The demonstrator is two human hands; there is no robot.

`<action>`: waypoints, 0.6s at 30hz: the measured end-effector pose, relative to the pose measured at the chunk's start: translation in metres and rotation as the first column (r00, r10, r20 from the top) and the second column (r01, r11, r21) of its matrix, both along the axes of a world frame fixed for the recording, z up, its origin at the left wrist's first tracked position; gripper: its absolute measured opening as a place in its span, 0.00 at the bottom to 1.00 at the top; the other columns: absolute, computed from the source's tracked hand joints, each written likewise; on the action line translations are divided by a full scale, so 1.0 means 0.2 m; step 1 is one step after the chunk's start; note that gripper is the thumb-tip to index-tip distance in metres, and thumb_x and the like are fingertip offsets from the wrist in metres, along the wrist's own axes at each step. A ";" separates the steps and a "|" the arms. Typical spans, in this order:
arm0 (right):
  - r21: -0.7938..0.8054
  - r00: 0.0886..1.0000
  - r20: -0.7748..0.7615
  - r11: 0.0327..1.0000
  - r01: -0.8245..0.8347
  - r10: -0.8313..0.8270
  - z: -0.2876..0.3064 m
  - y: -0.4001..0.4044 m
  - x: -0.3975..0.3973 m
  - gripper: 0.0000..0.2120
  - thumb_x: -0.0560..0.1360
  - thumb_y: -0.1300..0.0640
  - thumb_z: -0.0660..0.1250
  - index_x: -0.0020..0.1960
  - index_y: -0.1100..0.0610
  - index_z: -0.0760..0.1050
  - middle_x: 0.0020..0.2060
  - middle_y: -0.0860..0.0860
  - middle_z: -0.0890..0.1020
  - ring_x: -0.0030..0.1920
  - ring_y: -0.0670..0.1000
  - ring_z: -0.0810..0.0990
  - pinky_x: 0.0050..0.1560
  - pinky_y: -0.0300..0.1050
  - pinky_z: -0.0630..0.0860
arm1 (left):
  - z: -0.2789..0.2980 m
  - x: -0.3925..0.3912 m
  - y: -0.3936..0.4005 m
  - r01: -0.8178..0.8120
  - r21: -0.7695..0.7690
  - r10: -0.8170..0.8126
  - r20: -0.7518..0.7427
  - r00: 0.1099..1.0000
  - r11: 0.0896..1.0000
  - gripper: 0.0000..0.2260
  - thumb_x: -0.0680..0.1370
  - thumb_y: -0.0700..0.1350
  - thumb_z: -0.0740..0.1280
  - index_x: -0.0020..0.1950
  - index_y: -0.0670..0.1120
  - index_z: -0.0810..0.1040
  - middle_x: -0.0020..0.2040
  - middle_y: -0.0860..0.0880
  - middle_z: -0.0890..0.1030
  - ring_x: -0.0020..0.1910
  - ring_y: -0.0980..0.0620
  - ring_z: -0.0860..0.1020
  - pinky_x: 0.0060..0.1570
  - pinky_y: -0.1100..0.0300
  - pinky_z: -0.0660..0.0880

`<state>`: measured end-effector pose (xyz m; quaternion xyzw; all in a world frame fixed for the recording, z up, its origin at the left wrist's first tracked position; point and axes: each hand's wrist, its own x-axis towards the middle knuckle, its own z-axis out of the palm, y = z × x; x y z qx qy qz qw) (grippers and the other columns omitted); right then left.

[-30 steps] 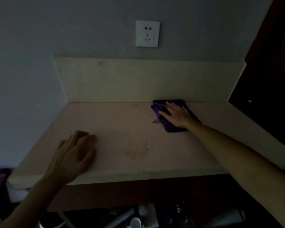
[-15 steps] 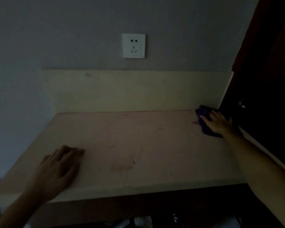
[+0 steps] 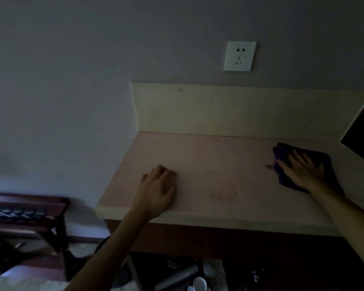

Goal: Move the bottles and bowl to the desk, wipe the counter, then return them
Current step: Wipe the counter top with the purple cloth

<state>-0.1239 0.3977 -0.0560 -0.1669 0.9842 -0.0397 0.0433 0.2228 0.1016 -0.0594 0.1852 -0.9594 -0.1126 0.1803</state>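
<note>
Nearest the viewer, under the table's front edge, dim clutter is lying in shadow, including a pale cup [image 3: 199, 284]; the rest is too dark to name. To the left, a dark wooden chair [image 3: 27, 208] is standing beside the table. The left hand [image 3: 156, 192] is resting palm-down on the pinkish table [image 3: 214, 164] near its front left corner, its fingers [image 3: 166, 172] lying loosely together and slightly bent, gripping nothing. Farther back and to the right, the right hand [image 3: 302, 171] is pressing flat on a dark purple cloth [image 3: 328, 166], fingers straight and spread apart. The cloth is lying on the table near its right rear corner. Behind, a cream backsplash [image 3: 240, 110] is rising, and a white wall socket [image 3: 240, 56] is sitting on the grey wall above it.
</note>
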 end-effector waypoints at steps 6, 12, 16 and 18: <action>-0.030 0.957 -0.053 0.958 -0.287 0.285 0.01 -0.73 0.56 0.35 0.76 0.31 0.39 0.79 0.46 0.44 0.79 0.48 0.45 0.79 0.54 0.45 0.74 0.67 0.42 | 0.01 0.12 -0.07 0.013 0.250 0.037 -0.195 0.980 0.968 0.20 0.77 0.58 0.54 0.62 0.52 0.74 0.61 0.53 0.71 0.50 0.51 0.76 0.54 0.48 0.75; -0.133 0.841 -0.063 0.830 -0.541 0.538 0.01 -1.50 1.08 0.34 0.76 0.32 0.43 0.78 0.46 0.50 0.79 0.49 0.51 0.79 0.57 0.47 0.73 0.69 0.41 | -0.02 0.34 -0.24 -0.052 0.177 0.093 -0.231 0.969 0.983 0.23 0.74 0.59 0.54 0.61 0.49 0.76 0.59 0.50 0.72 0.41 0.48 0.77 0.41 0.54 0.75; -0.177 0.773 -0.095 0.753 -0.633 0.627 0.01 -1.75 1.25 0.33 0.76 0.33 0.46 0.77 0.45 0.52 0.79 0.50 0.54 0.78 0.58 0.49 0.72 0.71 0.39 | -0.06 0.41 -0.26 -0.071 0.181 0.115 -0.248 0.962 0.981 0.18 0.75 0.55 0.57 0.63 0.51 0.73 0.59 0.54 0.68 0.41 0.51 0.77 0.33 0.55 0.74; -0.164 0.752 -0.092 0.735 -0.658 0.653 0.00 -1.78 1.26 0.33 0.76 0.33 0.46 0.78 0.44 0.51 0.79 0.50 0.53 0.78 0.58 0.48 0.71 0.71 0.38 | -0.08 0.41 -0.24 -0.071 0.197 0.126 -0.288 0.949 0.978 0.18 0.76 0.56 0.56 0.63 0.50 0.72 0.58 0.53 0.68 0.43 0.53 0.77 0.33 0.54 0.76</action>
